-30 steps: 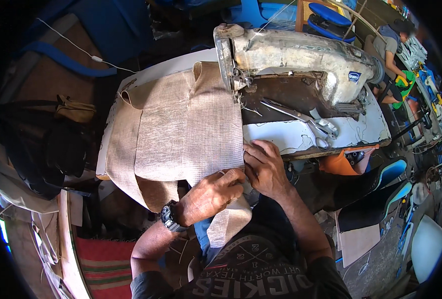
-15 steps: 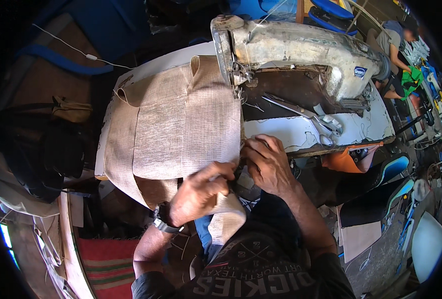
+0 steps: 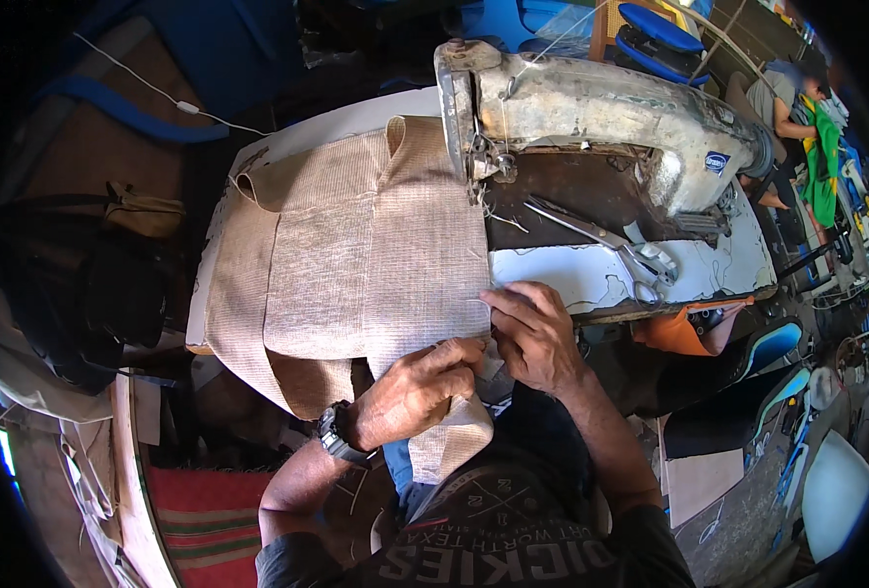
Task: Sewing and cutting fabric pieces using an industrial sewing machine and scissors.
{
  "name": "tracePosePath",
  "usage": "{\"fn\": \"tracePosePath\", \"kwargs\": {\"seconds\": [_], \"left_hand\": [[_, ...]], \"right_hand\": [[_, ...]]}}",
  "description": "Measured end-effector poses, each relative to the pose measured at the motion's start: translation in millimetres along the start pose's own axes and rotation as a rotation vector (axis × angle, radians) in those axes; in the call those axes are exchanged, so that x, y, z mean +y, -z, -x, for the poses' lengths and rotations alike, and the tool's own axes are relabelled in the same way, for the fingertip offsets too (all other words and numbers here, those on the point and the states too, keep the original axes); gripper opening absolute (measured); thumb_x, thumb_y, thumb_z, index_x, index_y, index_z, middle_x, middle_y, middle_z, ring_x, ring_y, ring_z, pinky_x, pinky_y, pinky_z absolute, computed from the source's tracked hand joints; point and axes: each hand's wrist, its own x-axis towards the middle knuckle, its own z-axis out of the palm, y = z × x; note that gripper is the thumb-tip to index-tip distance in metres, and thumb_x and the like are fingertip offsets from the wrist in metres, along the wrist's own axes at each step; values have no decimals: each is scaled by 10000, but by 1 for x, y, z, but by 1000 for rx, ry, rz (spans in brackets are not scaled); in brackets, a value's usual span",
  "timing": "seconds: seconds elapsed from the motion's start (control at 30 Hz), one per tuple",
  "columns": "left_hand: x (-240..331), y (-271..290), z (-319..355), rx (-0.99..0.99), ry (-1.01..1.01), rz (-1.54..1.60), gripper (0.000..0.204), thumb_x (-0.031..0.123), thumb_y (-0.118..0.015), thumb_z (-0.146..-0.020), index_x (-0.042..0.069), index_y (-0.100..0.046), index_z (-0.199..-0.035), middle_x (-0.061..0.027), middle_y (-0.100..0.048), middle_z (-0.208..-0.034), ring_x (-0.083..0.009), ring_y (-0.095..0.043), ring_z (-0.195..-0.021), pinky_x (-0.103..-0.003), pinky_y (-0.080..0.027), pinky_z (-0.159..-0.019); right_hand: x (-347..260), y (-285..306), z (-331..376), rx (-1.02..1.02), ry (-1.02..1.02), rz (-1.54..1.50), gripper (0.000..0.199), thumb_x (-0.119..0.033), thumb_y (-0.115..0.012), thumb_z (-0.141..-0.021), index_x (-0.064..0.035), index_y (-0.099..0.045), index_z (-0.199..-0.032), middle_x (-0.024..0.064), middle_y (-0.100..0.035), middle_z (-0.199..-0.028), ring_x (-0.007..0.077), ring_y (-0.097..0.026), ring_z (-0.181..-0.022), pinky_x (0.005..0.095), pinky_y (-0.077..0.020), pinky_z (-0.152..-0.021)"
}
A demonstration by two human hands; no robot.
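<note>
A large piece of beige woven fabric [image 3: 322, 265] with seams and folded edges covers the left of the white sewing table and hangs over its front. At its front right corner my left hand [image 3: 420, 387], a dark watch on the wrist, is closed on the fabric edge. My right hand [image 3: 540, 338] pinches the fabric's right edge between thumb and fingers, close beside the left. A loose end of the fabric droops below my left hand. The needle end of a worn, pale sewing machine [image 3: 601, 103] stands at the fabric's far right edge.
Large scissors [image 3: 606, 242] lie under the machine arm on the table [image 3: 552, 269]. An orange pouch [image 3: 684, 331] hangs below the table's front. A striped red cloth [image 3: 204, 519] lies at lower left. At far right a person handles green cloth [image 3: 823, 162].
The view has shifted slightly. Both hands stay on the fabric's front right corner; its right edge now lies flatter beside my right fingers. The person in the background has lifted the green cloth.
</note>
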Motion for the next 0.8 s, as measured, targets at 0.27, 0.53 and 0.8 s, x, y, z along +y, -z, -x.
{"fn": "tracePosePath", "kwargs": {"seconds": [0.27,0.53,0.8], "left_hand": [[-9,7,-6,-39,99,179,350,-190,-676,-786,75,-699,-1014,-65,-710,-1181,-281,-764,-1060,-373,-673,-841],[-86,33,-37,-10,-59,-168,334,133,-800,-938,126,-812,-1272,-80,-732,-1362,-306,-673,-1327,-446,-582,-1117],[-101,35,-39,-62,-70,-85,343,127,-808,-936,164,-818,-1277,-63,-727,-1411,-314,-626,-1406,-474,-543,-1193]], "right_hand": [[-2,4,-3,-24,-51,-55,340,-50,-692,-830,11,-754,-1159,133,-741,-1286,340,-649,-1224,508,-517,-1090],[-9,12,-9,-104,-5,-11,346,-86,-714,-878,20,-756,-1204,147,-716,-1327,359,-627,-1226,518,-515,-1102],[-5,18,-19,-183,-37,4,383,-11,-694,-818,5,-771,-1193,116,-716,-1370,360,-631,-1227,504,-521,-1094]]}}
